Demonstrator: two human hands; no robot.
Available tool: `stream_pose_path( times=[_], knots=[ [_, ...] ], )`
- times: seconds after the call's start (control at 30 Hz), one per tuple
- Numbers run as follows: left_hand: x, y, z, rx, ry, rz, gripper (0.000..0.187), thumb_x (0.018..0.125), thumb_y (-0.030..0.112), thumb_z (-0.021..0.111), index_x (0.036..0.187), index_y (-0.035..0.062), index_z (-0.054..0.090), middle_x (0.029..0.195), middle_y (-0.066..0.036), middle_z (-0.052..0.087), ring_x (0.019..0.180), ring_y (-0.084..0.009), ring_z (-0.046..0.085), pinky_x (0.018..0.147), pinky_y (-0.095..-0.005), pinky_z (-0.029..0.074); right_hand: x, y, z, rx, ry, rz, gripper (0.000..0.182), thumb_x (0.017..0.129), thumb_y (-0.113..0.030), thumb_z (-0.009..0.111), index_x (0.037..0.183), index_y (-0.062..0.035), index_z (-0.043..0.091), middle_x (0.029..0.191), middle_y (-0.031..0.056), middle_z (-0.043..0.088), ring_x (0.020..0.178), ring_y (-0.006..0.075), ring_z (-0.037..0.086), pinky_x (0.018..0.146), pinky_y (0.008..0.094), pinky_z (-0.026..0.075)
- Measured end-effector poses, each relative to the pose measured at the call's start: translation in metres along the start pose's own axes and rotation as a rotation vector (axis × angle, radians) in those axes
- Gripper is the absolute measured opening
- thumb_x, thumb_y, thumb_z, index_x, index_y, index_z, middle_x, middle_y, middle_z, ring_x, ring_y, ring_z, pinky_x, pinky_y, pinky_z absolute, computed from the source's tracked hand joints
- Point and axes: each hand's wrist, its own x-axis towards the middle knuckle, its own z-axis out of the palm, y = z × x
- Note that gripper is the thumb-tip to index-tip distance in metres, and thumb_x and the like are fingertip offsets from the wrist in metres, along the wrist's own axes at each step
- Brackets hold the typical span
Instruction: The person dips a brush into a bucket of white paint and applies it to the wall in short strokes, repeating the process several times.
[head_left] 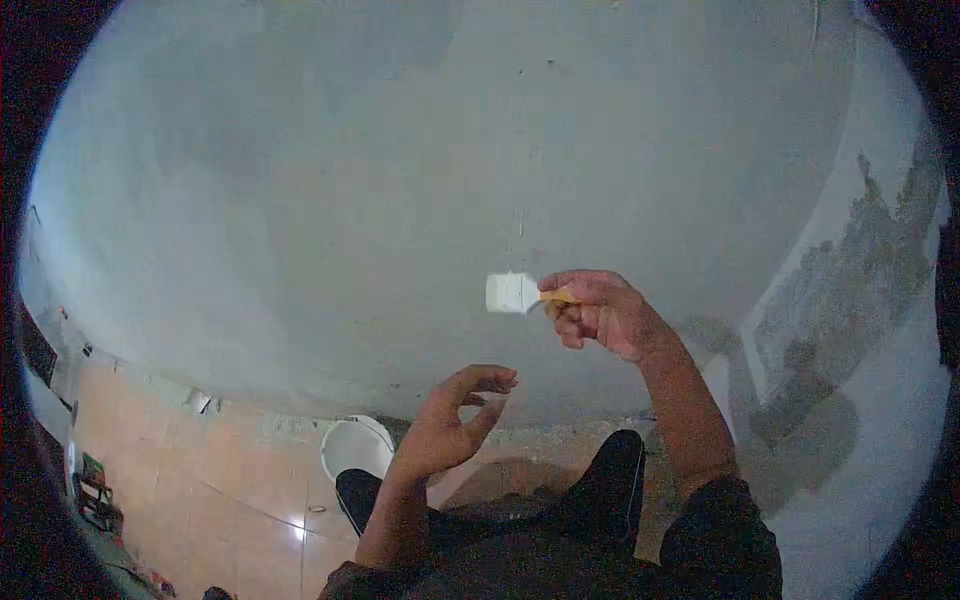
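My right hand (603, 311) is closed around the yellow handle of a paintbrush (510, 292). The brush points left, its wide head coated in white, and it overlaps the grey-white wall (330, 180) in front of me. Lower and to the left, my left hand (455, 418) is raised in the air over my knees. Its fingers curve loosely with the thumb apart, and nothing is between them.
A white bucket (357, 446) stands on the tiled floor at the wall's foot, beside my left knee. Rough dark patches (850, 260) mark the wall at right. Assorted dark items (97, 500) lie at the far left.
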Motion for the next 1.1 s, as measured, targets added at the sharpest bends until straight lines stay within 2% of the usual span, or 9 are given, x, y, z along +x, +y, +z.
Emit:
stream_pose_path(
  times=[0.1, 0.17, 0.27, 0.4, 0.57, 0.7, 0.83, 1.03, 1.1],
  knots=[
    [-0.003, 0.007, 0.001, -0.025, -0.002, -0.006, 0.033, 0.088, 0.002, 0.058, 0.121, 0.0053, 0.057, 0.115, -0.009, 0.064, 0.109, -0.02, 0.06, 0.091, -0.0362, 0.048, -0.005, 0.005, -0.004, -0.025, -0.094, -0.013, 0.054, 0.08, -0.024, 0.073, 0.123, 0.0021, 0.052, 0.086, 0.0103, 0.058, 0.064, 0.0145, 0.054, 0.056, 0.03, 0.044],
    [-0.009, 0.009, 0.002, -0.019, -0.004, 0.007, 0.033, 0.088, 0.002, 0.058, 0.12, 0.0054, 0.058, 0.115, -0.009, 0.064, 0.109, -0.0197, 0.06, 0.091, -0.0359, 0.047, -0.008, 0.012, -0.002, -0.04, -0.195, -0.132, 0.047, 0.082, -0.016, 0.073, 0.12, 0.0008, 0.052, 0.083, 0.0088, 0.058, 0.061, 0.0129, 0.053, 0.053, 0.0291, 0.045],
    [-0.01, 0.017, 0.001, -0.019, -0.011, 0.01, 0.03, 0.089, 0.006, 0.058, 0.119, 0.0038, 0.058, 0.114, -0.009, 0.064, 0.11, -0.0205, 0.059, 0.094, -0.0368, 0.046, -0.005, 0.01, -0.003, -0.519, 0.046, -0.044, 0.02, 0.092, -0.005, 0.06, 0.109, -0.0002, 0.051, 0.069, 0.0051, 0.055, 0.054, 0.0097, 0.051, 0.044, 0.0267, 0.044],
    [-0.012, 0.018, 0.003, -0.047, -0.015, -0.001, 0.029, 0.09, 0.012, 0.058, 0.117, 0.0025, 0.059, 0.113, -0.01, 0.064, 0.112, -0.0221, 0.058, 0.097, -0.0386, 0.045, -0.002, 0.009, -0.002, -0.666, 0.146, 0.04, 0.016, 0.091, -0.01, 0.063, 0.102, -0.0011, 0.057, 0.066, 0.0033, 0.054, 0.055, 0.0102, 0.052, 0.047, 0.0286, 0.046],
    [-0.01, 0.018, 0.004, -0.009, -0.047, 0.022, 0.03, 0.089, 0.013, 0.059, 0.117, 0.0033, 0.06, 0.115, -0.01, 0.063, 0.113, -0.0233, 0.058, 0.097, -0.0387, 0.045, 0.007, -0.006, -0.026, -1.567, -0.095, -0.527, 0.024, 0.082, -0.023, 0.076, 0.085, -0.0012, 0.066, 0.072, 0.0045, 0.065, 0.064, 0.0136, 0.059, 0.063, 0.0316, 0.05],
    [-0.009, 0.028, 0.006, 0.037, -0.055, 0.035, 0.029, 0.089, 0.011, 0.059, 0.117, 0.0053, 0.061, 0.116, -0.009, 0.063, 0.113, -0.0234, 0.059, 0.095, -0.0381, 0.046, 0.009, -0.042, -0.016, -1.492, -0.039, -0.288, 0.028, 0.077, -0.025, 0.079, 0.088, -0.0025, 0.067, 0.074, 0.0068, 0.067, 0.066, 0.0147, 0.061, 0.065, 0.0315, 0.05],
    [-0.008, 0.036, 0.005, 0.072, -0.083, 0.061, 0.029, 0.088, 0.005, 0.058, 0.117, 0.0061, 0.061, 0.117, -0.008, 0.063, 0.112, -0.0224, 0.059, 0.094, -0.0369, 0.046, 0.017, -0.079, -0.005, -1.495, 0.026, -0.319, 0.026, 0.074, -0.022, 0.082, 0.085, -0.0032, 0.067, 0.075, 0.0069, 0.067, 0.065, 0.0144, 0.061, 0.063, 0.031, 0.049],
    [0.0, 0.04, -0.002, 0.069, -0.087, 0.127, 0.033, 0.085, -0.002, 0.057, 0.117, 0.0064, 0.061, 0.116, -0.009, 0.063, 0.112, -0.0216, 0.059, 0.093, -0.0359, 0.047, 0.046, -0.126, 0.009, -1.562, -0.047, -0.629, 0.023, 0.079, -0.021, 0.078, 0.09, -0.0023, 0.071, 0.077, 0.0089, 0.07, 0.064, 0.0143, 0.059, 0.063, 0.0324, 0.05],
    [0.004, 0.048, -0.007, 0.089, -0.08, 0.132, 0.033, 0.086, -0.001, 0.057, 0.117, 0.0066, 0.061, 0.117, -0.009, 0.062, 0.111, -0.0215, 0.059, 0.093, -0.0356, 0.047, 0.049, -0.136, 0.011, -1.642, 0.006, -0.539, 0.022, 0.082, -0.022, 0.075, 0.091, -0.0023, 0.072, 0.079, 0.0093, 0.07, 0.065, 0.0158, 0.06, 0.064, 0.033, 0.051]
  ],
)
